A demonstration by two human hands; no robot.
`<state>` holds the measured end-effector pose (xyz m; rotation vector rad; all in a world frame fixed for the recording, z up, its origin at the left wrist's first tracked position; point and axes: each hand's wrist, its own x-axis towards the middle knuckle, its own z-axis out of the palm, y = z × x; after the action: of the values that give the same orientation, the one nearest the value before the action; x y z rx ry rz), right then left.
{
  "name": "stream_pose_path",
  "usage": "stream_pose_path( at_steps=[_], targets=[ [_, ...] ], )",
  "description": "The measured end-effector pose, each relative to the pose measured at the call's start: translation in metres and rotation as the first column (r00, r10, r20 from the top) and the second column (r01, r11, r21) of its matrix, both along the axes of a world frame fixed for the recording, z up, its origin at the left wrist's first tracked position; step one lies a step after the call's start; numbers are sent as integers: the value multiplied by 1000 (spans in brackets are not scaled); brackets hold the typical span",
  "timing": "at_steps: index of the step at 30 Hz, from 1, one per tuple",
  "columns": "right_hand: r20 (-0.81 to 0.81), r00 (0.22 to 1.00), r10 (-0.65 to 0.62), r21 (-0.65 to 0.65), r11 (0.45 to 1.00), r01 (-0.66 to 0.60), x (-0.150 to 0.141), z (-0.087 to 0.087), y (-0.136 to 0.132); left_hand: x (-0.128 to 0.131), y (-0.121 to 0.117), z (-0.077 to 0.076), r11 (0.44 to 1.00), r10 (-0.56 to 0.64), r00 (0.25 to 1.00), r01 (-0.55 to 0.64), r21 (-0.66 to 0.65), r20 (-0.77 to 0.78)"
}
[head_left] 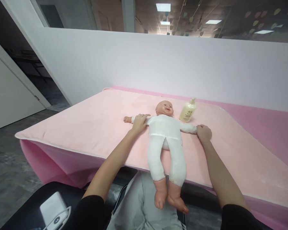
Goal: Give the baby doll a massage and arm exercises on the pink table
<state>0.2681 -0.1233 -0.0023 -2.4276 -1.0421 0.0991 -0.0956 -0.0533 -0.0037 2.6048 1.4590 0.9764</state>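
A baby doll [165,127] with a white cloth body lies on its back on the pink-covered table, arms spread and its bare feet hanging past the front edge. My left hand [140,122] is curled over the doll's arm on the left side, with one finger reaching toward its shoulder. The doll's small hand sticks out beyond it. On the other side, my right hand [204,133] is closed around the end of the doll's other arm, hiding the hand there. A pale yellow pump bottle [187,111] stands beside the doll's head, close to my right hand.
The pink table cover [86,124] reaches back to a white partition [144,60] with glass above. A black chair with a white device [53,209] and its cable is at the lower left. My legs [144,204] are under the table edge.
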Motion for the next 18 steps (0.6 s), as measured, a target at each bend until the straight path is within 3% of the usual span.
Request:
stream_pose_path(
  at_steps=[18],
  targets=[
    [-24,1000,-13,24,1000,13,-1,-3,4,0,9,-4,1000,-6,999,6,1,-41]
  ],
)
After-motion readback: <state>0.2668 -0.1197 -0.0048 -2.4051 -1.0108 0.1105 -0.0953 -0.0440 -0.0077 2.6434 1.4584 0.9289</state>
